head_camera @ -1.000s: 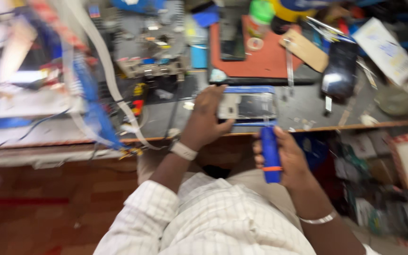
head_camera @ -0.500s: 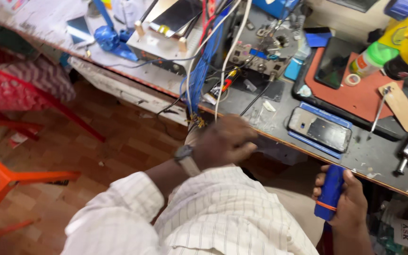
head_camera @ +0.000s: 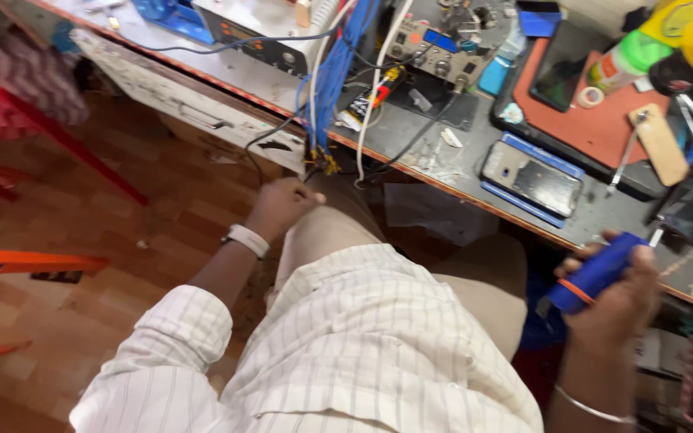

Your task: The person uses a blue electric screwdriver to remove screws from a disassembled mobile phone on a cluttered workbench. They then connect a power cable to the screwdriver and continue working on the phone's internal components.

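Head cam: right hand (head_camera: 615, 301) grips blue screwdriver (head_camera: 595, 274); left hand (head_camera: 282, 207) fisted nr cables (head_camera: 326, 88).

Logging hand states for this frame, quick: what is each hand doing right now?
Left hand: closed in a loose fist below the bench edge; whether it holds anything cannot be told.
Right hand: closed around a blue-handled tool.

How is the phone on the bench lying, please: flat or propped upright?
Flat: the phone lies on the grey bench, its broad face up, on a blue tray.
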### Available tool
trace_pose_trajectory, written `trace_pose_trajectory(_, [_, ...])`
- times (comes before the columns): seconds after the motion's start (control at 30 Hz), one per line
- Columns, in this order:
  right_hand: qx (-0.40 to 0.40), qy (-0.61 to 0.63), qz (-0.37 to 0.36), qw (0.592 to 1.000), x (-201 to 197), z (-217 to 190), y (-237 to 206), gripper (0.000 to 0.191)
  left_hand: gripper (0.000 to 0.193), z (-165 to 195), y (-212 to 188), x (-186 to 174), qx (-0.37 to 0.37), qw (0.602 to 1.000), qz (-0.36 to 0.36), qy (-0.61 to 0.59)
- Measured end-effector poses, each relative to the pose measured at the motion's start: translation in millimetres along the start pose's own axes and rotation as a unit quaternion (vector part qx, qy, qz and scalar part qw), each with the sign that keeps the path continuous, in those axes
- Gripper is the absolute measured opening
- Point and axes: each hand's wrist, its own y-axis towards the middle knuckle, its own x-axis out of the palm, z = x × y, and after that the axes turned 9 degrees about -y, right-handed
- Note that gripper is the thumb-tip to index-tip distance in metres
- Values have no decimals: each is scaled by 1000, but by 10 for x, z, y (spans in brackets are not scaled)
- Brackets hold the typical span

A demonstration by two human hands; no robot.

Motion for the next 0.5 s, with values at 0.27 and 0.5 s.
trace_pose_trajectory(0.27, [92, 72, -64, 991, 491, 203, -67, 46, 35, 479, 193, 705, 132, 983, 84, 98])
trace_pose_trajectory(0.5, [115, 50, -54, 991, 550, 232, -38, 43, 28, 1006, -110, 780, 233, 969, 65, -48])
